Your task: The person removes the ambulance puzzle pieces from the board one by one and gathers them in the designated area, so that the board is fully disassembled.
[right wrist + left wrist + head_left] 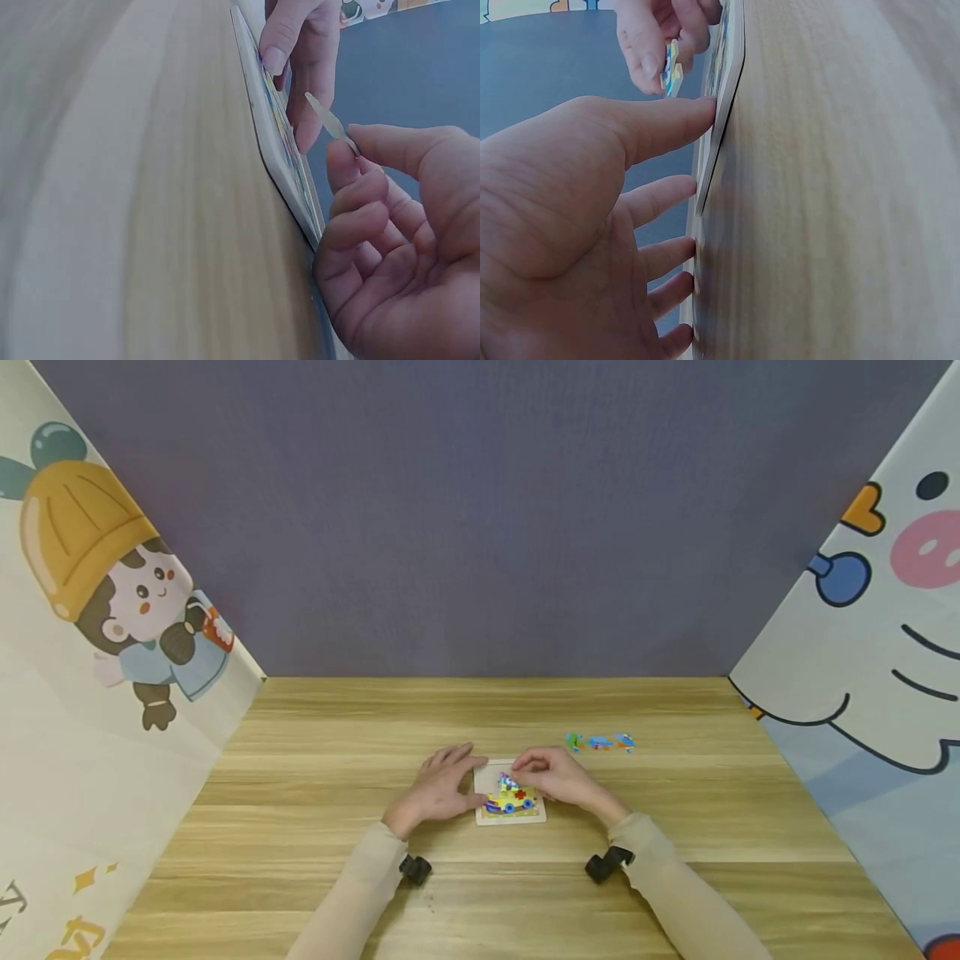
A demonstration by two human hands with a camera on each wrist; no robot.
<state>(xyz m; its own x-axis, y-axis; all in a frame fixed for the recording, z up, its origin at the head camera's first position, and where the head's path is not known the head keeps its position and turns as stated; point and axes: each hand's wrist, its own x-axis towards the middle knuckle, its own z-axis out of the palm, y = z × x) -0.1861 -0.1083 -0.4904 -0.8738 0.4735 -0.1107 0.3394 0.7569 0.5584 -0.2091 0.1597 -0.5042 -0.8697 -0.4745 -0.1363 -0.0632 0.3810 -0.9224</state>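
A small wooden jigsaw board (489,770) lies on the table, its lower part filled with a yellow car-like picture on blue wheels. My left hand (441,787) is at the board's left side, fingers spread and fairly straight. In the left wrist view its thumb (667,124) touches the board's edge. Above the board, my right hand (558,777) pinches a small colourful puzzle piece (507,782) between thumb and forefinger. The right wrist view shows that puzzle piece (326,118) edge-on and tilted, apart from the board; its printed side is hidden there.
Several loose puzzle pieces (600,742), blue, green and orange, lie in a row on the table behind the right hand. A grey partition (495,527) rises at the table's back edge. Panels with cartoon prints stand on both sides.
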